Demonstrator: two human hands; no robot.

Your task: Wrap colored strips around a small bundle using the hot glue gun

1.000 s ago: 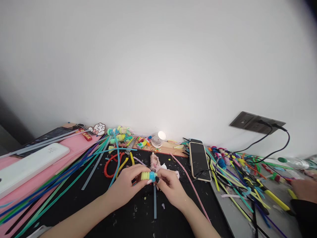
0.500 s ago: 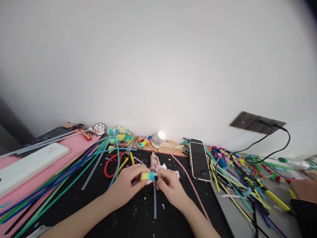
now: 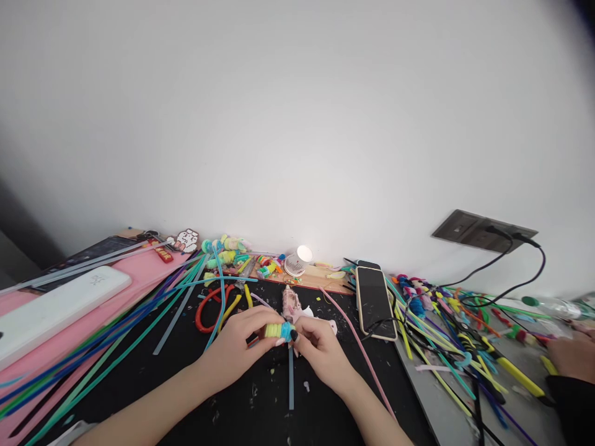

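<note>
Between my hands is a small coil of wound pipe cleaner [image 3: 274, 330], pale yellow on the left and blue on the right. My left hand [image 3: 237, 337] is closed on its yellow end, thumb below and fingers above. The fingertips of my right hand [image 3: 317, 347] pinch the blue end. Just behind my hands lies a pinkish, textured object [image 3: 290, 302] whose kind I cannot make out. A flat grey-blue strip [image 3: 291, 384] lies on the black mat [image 3: 242, 396] below the coil. Red-handled scissors [image 3: 201, 316] and yellow-handled pliers [image 3: 232, 310] rest left of my hands.
A white paper cup [image 3: 297, 261] stands by the wall. To the right lie a phone [image 3: 374, 300], many loose pipe cleaners [image 3: 432, 334] and yellow-black pliers [image 3: 514, 368]. Another person's hand [image 3: 574, 356] is at the far right. A white power bank [image 3: 65, 310] sits at left.
Hardly anything differs. The coil and both hands hold nearly the same place, with only a slight shift at the fingertips.
</note>
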